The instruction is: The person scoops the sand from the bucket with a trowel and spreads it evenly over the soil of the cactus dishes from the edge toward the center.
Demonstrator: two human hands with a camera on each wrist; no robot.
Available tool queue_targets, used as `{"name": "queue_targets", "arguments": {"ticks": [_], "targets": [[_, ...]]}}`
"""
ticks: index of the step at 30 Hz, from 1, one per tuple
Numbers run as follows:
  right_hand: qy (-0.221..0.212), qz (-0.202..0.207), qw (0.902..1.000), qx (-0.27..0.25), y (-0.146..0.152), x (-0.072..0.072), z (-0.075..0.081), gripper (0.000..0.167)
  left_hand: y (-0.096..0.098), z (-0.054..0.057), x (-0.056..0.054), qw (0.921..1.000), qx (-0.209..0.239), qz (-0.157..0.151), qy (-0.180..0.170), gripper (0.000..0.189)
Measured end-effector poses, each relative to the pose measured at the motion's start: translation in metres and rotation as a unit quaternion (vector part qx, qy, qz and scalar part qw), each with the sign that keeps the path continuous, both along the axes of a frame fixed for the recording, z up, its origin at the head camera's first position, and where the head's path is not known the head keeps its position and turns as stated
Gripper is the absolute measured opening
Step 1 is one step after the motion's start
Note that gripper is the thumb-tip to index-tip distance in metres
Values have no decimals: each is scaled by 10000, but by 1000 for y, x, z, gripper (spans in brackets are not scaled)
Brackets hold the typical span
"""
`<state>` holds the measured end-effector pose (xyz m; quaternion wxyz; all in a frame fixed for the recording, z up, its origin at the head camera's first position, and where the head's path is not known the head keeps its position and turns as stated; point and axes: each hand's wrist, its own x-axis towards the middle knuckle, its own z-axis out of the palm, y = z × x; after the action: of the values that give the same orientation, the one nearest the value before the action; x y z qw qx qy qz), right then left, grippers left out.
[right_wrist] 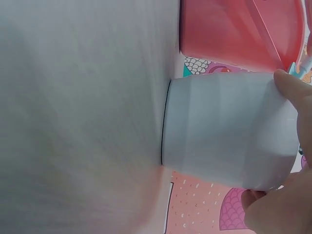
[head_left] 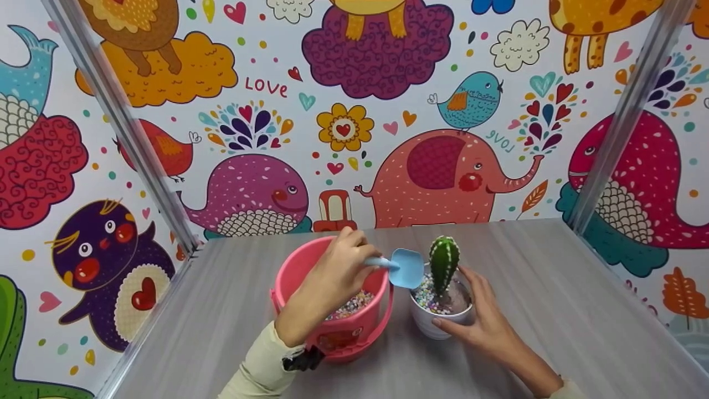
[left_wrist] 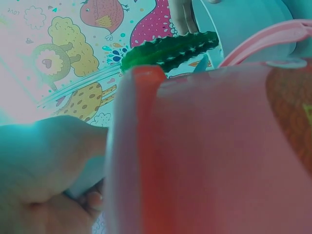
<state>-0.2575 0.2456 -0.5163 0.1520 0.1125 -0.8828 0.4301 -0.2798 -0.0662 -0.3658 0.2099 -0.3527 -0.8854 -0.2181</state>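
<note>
My left hand [head_left: 346, 264], above the pink bucket [head_left: 284, 269], grips the handle of a small light-blue toy shovel [head_left: 407, 268]. The shovel's blade is at the left rim of a white pot [head_left: 435, 328]. Colourful small beads [head_left: 427, 293] cover the left part of the pot's top; a brown-grey surface shows on the right. A green cactus [head_left: 445, 266] stands upright in the pot. My right hand [head_left: 487, 316] holds the pot from the right, thumb on the near side and fingers around the far side, as the right wrist view also shows.
More colourful beads [head_left: 354, 306] lie in the bucket, whose handle [head_left: 386, 318] hangs down on its right side. Bucket and pot stand side by side on a grey wood-grain table [head_left: 554, 288]. Behind the table rises a wall [head_left: 365, 72] printed with cartoon animals, with metal posts [head_left: 626, 111] at the corners.
</note>
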Motion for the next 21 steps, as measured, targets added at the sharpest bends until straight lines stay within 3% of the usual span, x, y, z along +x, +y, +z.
{"name": "queue_targets", "arguments": {"ticks": [5, 13, 21], "targets": [[159, 15, 9999, 26, -1, 0, -1, 120, 0, -3, 3, 9999, 71, -76, 30, 21], [-2, 30, 10000, 1, -2, 1, 1, 119, 1, -3, 5, 9997, 136, -150, 147, 19], [59, 25, 10000, -9, 0, 0, -1, 121, -1, -8, 2, 9997, 207, -68, 115, 22]]}}
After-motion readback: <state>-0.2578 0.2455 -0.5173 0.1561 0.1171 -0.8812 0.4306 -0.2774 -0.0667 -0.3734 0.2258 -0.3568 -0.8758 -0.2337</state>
